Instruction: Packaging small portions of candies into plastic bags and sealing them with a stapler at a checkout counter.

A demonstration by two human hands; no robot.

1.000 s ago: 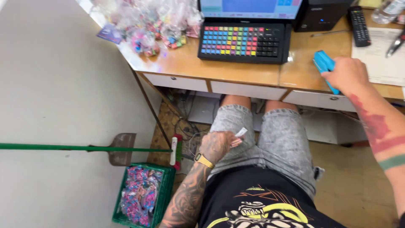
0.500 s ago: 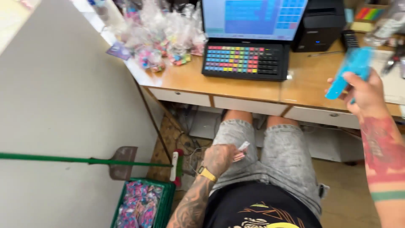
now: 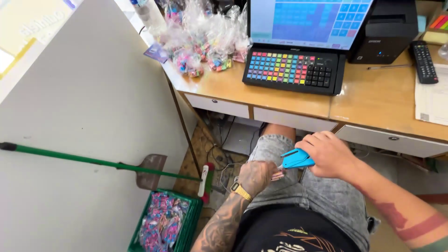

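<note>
Both hands closed | right hand [image 3: 329, 154] grips blue tool [image 3: 296, 159] | left hand [image 3: 255, 176] pinches small, unclear item

blue stapler [image 3: 296, 159]: rear half buried in right hand [image 3: 329, 154], only the nose shows. Small pale item in left hand [image 3: 255, 176] mostly covered by fingers, too small to tell what it is. Monitor [image 3: 308, 21] cut by far edge. Paper sheet [image 3: 431, 98] cut at right edge. Green crate [image 3: 189, 224] cut at near edge.
</note>
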